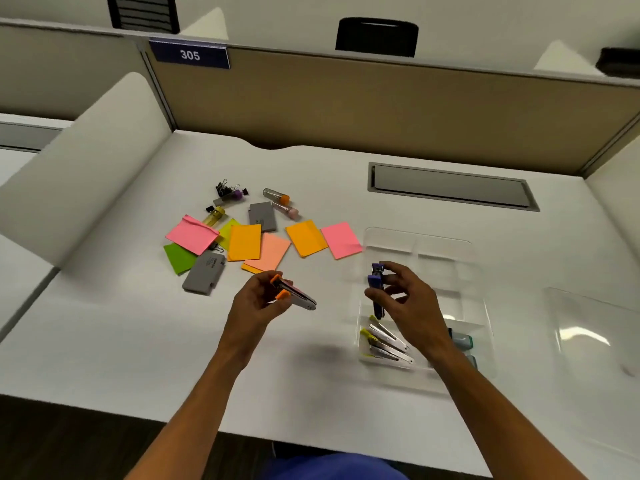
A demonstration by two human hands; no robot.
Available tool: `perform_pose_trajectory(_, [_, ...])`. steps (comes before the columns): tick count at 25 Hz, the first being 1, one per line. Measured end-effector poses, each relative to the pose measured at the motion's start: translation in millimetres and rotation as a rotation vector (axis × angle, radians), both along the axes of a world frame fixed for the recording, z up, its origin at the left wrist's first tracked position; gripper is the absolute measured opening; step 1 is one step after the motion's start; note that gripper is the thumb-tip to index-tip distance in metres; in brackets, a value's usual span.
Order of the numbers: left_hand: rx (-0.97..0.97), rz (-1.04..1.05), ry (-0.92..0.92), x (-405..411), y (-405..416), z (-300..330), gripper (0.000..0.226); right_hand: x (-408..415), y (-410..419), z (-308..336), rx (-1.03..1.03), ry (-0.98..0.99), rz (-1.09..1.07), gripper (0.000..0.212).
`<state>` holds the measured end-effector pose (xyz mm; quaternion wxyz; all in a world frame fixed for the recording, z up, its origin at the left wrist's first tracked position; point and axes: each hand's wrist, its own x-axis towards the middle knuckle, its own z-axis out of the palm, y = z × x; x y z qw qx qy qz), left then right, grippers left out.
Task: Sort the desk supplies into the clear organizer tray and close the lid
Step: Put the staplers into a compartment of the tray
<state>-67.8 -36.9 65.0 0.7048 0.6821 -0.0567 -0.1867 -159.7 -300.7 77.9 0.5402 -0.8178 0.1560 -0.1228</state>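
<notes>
My right hand (pixel 407 303) grips a purple stapler (pixel 375 289), held upright over the clear organizer tray (pixel 464 268). Left of the tray, above the desk, my left hand (pixel 258 301) holds an orange stapler (pixel 294 295). Two yellow staplers (pixel 386 342) lie in the tray's near left compartment. Something teal (pixel 462 341) sits in a compartment to their right, partly hidden by my wrist. The clear lid (pixel 595 337) lies flat to the right of the tray.
Sticky notes in pink, orange, yellow and green (pixel 244 242) are spread across the white desk. Two grey boxes (pixel 204 273) (pixel 262 216), small capped tubes (pixel 277 196) and black binder clips (pixel 225 188) lie among them. A grey cable hatch (pixel 450 187) is set into the desk behind.
</notes>
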Motion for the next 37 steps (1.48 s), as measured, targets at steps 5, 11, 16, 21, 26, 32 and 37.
perform_pose_trajectory(5, [0.015, -0.05, -0.007, -12.1, -38.1, 4.4, 0.041, -16.7, -31.4, -9.4, -0.129, 0.16, 0.065, 0.05])
perform_pose_trajectory(11, [0.032, -0.111, -0.039, -8.6, -69.4, 9.1, 0.044, -30.2, -38.9, -30.2, -0.469, 0.424, 0.277, 0.049])
perform_pose_trajectory(16, [0.087, -0.183, -0.049, -6.9, -85.9, 4.0, 0.047, -26.1, -31.9, -38.9, -0.795, 0.525, 0.43, 0.051])
perform_pose_trajectory(21, [0.129, -0.226, -0.056, -10.8, -97.6, -4.0, 0.048, -20.8, -25.7, -47.2, -0.878, 0.519, 0.488, 0.05])
perform_pose_trajectory(26, [0.134, -0.241, -0.038, -14.0, -105.4, -6.9, 0.047, -22.3, -32.1, -45.6, -0.717, 0.518, 0.373, 0.031])
perform_pose_trajectory(32, [0.134, -0.269, 0.017, -26.4, -118.1, -10.4, 0.047, -32.2, -43.5, -37.6, -0.47, 0.295, 0.115, 0.031])
perform_pose_trajectory(37, [0.133, -0.334, 0.022, -37.8, -126.3, -15.2, 0.048, -36.8, -40.0, -40.4, -0.507, 0.26, 0.18, 0.054])
